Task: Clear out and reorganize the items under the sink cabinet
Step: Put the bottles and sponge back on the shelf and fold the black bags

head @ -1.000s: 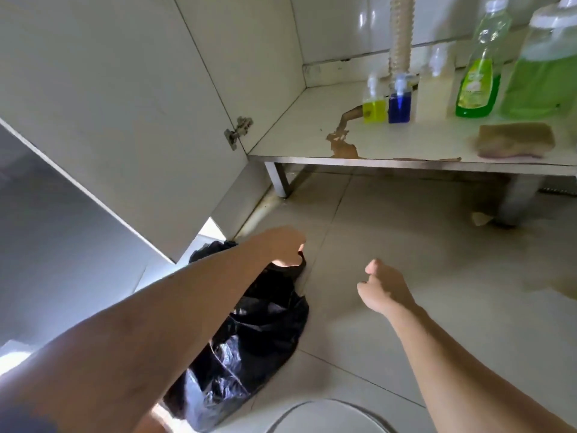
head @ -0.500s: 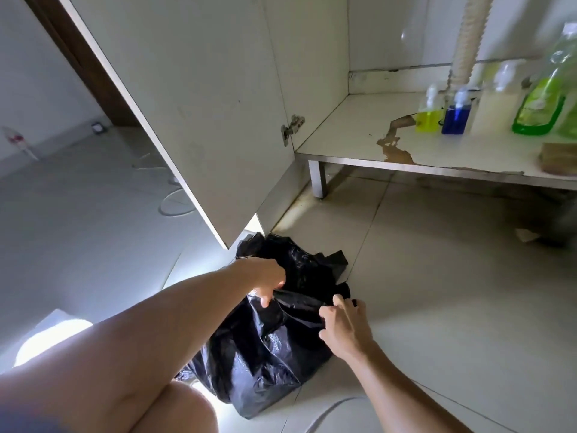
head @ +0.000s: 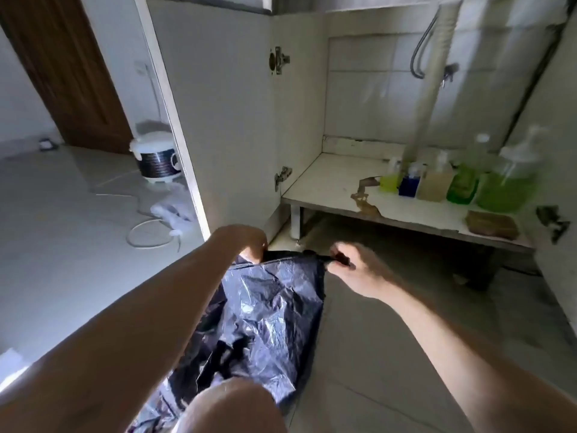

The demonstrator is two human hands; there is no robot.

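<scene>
A black plastic bag point(head: 268, 310) hangs in front of me above the tiled floor, stretched between both hands. My left hand point(head: 246, 242) grips its top edge on the left and my right hand point(head: 356, 270) pinches the top edge on the right. The open sink cabinet lies beyond, and its shelf point(head: 331, 185) has a peeling brown patch. Along the shelf stand a yellow bottle point(head: 388, 181), a blue bottle point(head: 409, 184), a pale bottle point(head: 435, 182) and two green bottles point(head: 463, 184) point(head: 505, 189). A brown sponge point(head: 491, 225) lies at the shelf's front edge.
The open cabinet door point(head: 218, 120) stands left of the shelf. A white drain pipe point(head: 427, 95) runs down into the cabinet behind the bottles. On the floor at left sit a rice cooker point(head: 156, 160) and a white cord point(head: 146, 235). My knee point(head: 234, 407) is at the bottom.
Both hands have lifted the bag off the floor and pulled its top edge taut. My view has tilted up, showing more of the cabinet and the room at left.
</scene>
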